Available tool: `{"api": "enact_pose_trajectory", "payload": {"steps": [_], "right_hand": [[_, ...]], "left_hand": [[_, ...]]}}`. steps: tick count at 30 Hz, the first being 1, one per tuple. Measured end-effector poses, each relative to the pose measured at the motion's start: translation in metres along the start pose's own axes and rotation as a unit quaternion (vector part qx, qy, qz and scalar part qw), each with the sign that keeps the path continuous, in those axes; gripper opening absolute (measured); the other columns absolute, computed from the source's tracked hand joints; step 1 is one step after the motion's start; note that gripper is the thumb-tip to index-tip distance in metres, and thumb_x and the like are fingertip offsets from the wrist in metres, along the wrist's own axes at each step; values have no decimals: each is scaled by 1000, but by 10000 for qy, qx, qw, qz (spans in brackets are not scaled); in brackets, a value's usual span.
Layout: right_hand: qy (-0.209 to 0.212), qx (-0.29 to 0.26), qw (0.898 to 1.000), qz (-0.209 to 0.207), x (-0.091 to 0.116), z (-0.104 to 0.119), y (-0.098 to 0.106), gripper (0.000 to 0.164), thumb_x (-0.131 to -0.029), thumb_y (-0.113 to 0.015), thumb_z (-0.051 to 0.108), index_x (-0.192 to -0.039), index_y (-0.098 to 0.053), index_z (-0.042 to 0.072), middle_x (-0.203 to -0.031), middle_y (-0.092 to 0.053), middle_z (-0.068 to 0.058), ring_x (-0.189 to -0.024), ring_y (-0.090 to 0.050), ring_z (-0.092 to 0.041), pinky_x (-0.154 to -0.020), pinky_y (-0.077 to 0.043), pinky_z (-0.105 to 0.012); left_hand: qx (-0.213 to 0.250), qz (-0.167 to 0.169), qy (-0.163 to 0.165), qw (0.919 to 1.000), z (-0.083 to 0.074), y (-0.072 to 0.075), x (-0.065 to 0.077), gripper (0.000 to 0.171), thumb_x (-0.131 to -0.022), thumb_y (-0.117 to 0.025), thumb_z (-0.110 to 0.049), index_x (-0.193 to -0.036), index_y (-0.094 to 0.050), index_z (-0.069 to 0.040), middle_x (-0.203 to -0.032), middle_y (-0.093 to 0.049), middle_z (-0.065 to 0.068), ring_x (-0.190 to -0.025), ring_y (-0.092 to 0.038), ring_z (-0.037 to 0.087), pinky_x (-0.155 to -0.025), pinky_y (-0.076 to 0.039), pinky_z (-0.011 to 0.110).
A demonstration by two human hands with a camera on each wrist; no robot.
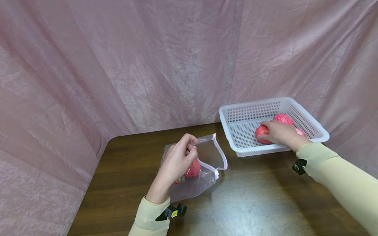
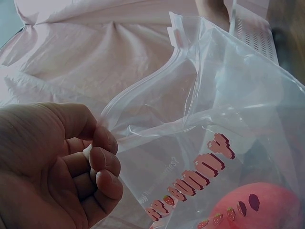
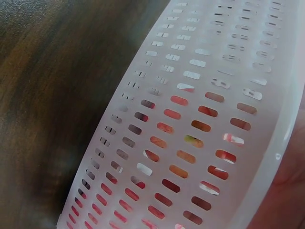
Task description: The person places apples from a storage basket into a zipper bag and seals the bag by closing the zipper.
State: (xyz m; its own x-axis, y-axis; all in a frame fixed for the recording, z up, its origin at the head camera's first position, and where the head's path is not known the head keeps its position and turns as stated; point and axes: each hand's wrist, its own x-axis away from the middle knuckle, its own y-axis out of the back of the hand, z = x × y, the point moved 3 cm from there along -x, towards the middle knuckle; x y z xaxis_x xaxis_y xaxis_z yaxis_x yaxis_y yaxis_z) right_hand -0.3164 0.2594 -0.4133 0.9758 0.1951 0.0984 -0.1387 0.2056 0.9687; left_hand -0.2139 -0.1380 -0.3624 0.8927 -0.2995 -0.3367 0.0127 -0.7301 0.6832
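My left hand (image 1: 178,157) pinches the zip edge of a clear plastic zip bag (image 2: 157,167) between thumb and fingers. Its mouth, lined with a pale pink zip strip (image 1: 220,149), gapes toward the right. Inside the bag lies a pinkish-red round fruit (image 1: 193,168), seen through the film beside printed lettering and small strawberries. My right hand (image 1: 279,132) reaches into a white plastic basket (image 1: 233,139), thumb and fingers curled round a red round fruit (image 1: 261,132). Behind that hand sits a streaked pink-red fruit (image 1: 283,118), and another pink fruit (image 1: 300,132) is partly hidden by it.
Bag and basket both rest on a dark brown wooden table (image 1: 124,173), the basket at the back right. A pink cloth (image 1: 165,65) hangs behind the table and along its left side. The basket's slotted wall (image 3: 181,119) fills much of the right wrist view.
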Motion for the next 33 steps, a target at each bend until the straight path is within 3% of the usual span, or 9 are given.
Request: {"api": "enact_pose_trajectory", "payload": {"steps": [13,33], "right_hand": [[77,-59,9998,-164,-2,2,-1,77,-93,-80,41,-151,-57,-4,-134,-65,-33,-117,-66,-49,-91,-51,-73],[123,-339,9986,-382,1,3,-1,75,-93,-81,42,-149,-56,-2,-137,-60,-35,-113,-65,-51,-90,-51,-73]], "left_hand": [[24,-55,-63,10000,-1,2,1,25,-98,-62,-2,-118,-66,-16,-80,-58,-9,-66,-52,8,-61,-44,30],[39,-20,-10,10000,-3,3,1,24,-99,-62,-2,-119,-66,-15,-80,-58,-8,-65,-52,9,-59,-44,30]]}}
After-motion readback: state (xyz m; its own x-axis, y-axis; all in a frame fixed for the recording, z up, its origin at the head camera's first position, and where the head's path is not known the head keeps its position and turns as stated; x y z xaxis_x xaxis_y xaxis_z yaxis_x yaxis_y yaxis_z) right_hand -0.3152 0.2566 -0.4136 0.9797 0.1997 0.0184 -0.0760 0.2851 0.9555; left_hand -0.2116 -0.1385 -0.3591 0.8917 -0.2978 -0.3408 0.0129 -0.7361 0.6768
